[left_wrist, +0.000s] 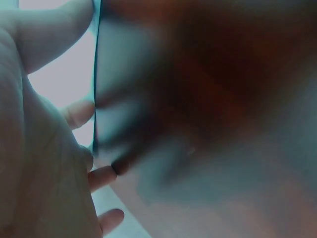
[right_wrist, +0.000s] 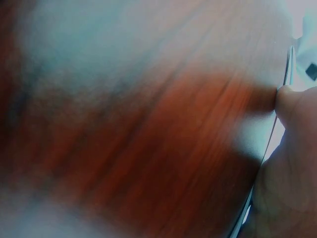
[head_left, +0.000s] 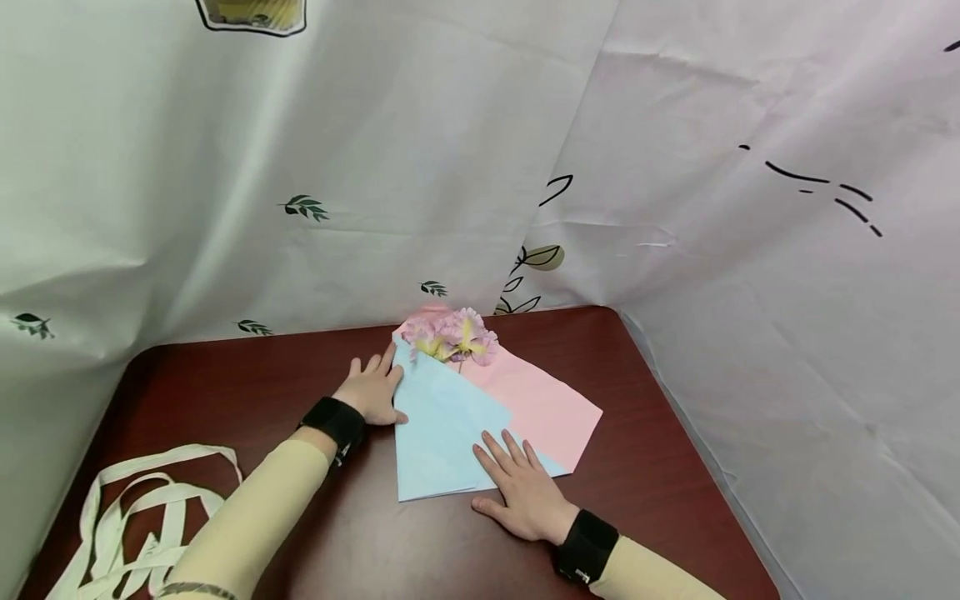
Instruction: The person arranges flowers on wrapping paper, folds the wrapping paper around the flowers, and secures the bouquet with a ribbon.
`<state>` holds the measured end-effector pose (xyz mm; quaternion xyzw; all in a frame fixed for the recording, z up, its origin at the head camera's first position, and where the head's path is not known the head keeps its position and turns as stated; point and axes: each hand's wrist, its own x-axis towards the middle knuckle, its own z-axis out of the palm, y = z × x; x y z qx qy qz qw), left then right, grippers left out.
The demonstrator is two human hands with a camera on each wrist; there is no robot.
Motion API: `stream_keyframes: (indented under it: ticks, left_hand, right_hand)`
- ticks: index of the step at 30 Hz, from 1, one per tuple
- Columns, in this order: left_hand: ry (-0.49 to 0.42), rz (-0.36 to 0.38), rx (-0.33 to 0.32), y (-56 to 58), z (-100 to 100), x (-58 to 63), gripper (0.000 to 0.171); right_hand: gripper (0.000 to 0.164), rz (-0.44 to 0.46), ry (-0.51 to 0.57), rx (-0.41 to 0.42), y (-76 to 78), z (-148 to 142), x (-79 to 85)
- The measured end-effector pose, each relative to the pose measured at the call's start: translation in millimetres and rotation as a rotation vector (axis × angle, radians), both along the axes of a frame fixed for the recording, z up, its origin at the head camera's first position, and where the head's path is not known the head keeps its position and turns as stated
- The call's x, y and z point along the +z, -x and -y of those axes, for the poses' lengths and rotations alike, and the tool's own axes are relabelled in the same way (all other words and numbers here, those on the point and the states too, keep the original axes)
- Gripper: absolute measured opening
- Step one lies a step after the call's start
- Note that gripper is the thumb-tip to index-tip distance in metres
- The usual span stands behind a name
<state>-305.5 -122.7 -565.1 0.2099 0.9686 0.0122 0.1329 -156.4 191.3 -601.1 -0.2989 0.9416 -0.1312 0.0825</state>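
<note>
A sheet of wrapping paper, light blue on one face (head_left: 438, 429) and pink on the other (head_left: 536, 396), lies folded on the dark red table. Pink and yellow artificial flowers (head_left: 457, 335) poke out at its top, their stems mostly hidden under the blue flap. My left hand (head_left: 372, 392) rests with spread fingers along the paper's left edge, thumb and fingertips on the blue. Flat over the lower right edge of the blue flap lies my right hand (head_left: 523, 492), fingers straight and spread. In the left wrist view, the left fingers (left_wrist: 79, 114) meet the paper's edge.
Loosely looped white ribbon (head_left: 112, 533) lies at the table's left front, beside my left sleeve. The brown-red table (head_left: 360, 533) has rounded back corners. White printed sheeting (head_left: 420, 167) hangs right behind the table and along its right side.
</note>
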Motion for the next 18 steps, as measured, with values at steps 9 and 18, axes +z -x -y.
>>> stream_keyframes:
  ticks: [9, 18]
  left_hand:
    - [-0.149, -0.042, -0.151, -54.8, -2, -8.4, 0.098]
    - [-0.105, -0.041, -0.265, -84.2, -7, -6.9, 0.102]
  right_hand:
    - [0.073, -0.023, -0.010, -0.015, 1.7, 0, 1.5]
    - [0.074, -0.026, 0.023, -0.003, -2.0, 1, 1.5]
